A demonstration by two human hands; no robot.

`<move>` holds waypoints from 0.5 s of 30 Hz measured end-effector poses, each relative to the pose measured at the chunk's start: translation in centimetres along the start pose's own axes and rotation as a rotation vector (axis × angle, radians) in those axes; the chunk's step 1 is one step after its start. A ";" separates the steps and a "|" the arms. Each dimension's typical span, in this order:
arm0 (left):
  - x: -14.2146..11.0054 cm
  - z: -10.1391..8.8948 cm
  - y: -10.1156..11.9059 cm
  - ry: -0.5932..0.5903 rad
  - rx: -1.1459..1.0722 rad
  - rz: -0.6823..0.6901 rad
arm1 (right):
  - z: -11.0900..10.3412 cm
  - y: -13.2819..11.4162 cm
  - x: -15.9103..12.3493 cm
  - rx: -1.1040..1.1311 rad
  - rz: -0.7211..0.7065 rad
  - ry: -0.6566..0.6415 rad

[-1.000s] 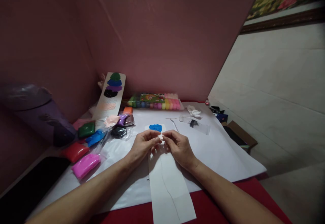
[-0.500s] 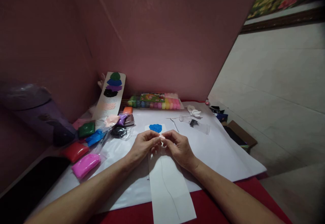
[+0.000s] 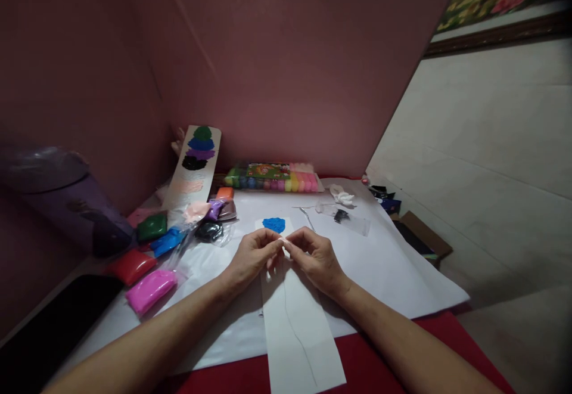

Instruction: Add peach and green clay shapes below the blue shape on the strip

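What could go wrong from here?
The small white piece pinched between the left hand and right hand might slip or deform; the fingers mostly hide it. The hands might also smudge the bright blue textured patch just beyond them on the long white card, if it is soft.

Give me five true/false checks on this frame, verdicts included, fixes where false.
1. The left hand and right hand pinch a small pale piece. True.
2. The blue patch is nearer the wearer than the hands. False: the blue patch lies beyond them.
3. A thin line runs along the white strip. True.
4. The bright pink packet lies right of the strip. False: the bright pink packet is on the left.
5. The propped card has a green patch topmost. True.
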State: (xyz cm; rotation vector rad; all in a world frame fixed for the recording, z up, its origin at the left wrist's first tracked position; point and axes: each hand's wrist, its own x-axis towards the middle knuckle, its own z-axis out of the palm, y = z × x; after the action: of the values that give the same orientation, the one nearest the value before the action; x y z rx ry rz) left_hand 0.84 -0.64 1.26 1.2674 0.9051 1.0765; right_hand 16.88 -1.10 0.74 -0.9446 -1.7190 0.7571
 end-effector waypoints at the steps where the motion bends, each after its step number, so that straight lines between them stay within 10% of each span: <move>1: 0.0 0.0 0.0 0.019 0.001 -0.002 | 0.0 0.1 0.0 0.014 0.024 0.015; 15: 0.3 -0.2 -0.2 0.122 -0.124 -0.036 | 0.3 1.3 0.5 0.260 0.232 0.095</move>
State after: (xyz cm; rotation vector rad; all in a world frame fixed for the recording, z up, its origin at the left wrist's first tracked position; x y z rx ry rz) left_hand 0.75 -0.26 1.05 1.0884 0.9348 1.1734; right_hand 16.82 -0.09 -0.20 -0.9903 -1.4027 1.0428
